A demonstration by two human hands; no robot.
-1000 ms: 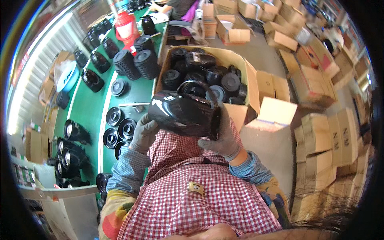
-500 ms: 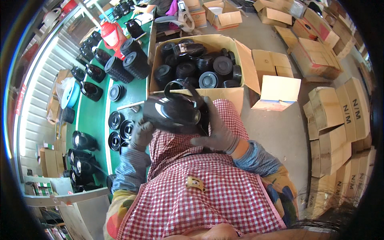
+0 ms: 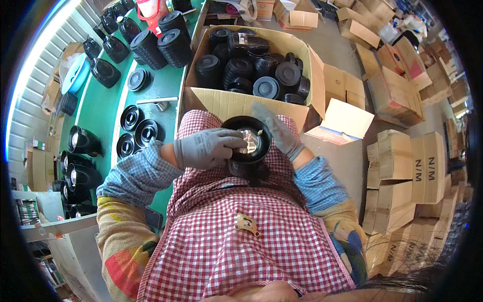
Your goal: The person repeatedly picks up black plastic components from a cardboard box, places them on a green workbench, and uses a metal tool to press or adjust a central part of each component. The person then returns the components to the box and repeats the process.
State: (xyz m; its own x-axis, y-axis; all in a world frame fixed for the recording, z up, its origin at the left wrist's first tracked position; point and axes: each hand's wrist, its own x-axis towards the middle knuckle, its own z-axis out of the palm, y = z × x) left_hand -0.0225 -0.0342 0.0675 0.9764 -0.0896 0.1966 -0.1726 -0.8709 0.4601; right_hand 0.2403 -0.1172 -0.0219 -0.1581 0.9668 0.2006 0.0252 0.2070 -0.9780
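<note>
after the black pot (image 3: pixel 251 160) swung mouth-up, baring its lining (image 3: pixel 249 143), left grip (image 3: pixel 209 147) half-curled over rim (image 3: pixel 266 138), hold unclear; right grip (image 3: pixel 282 135) clasped its side.

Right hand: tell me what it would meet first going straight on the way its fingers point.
The right hand would probably meet the open carton's near wall first; depth is unclear, so it might instead pass over that wall toward the black round parts inside.

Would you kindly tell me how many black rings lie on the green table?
3 black rings show: the farthest, one nearer and to its right, and the nearest, by the left sleeve, which may hide more.
</note>
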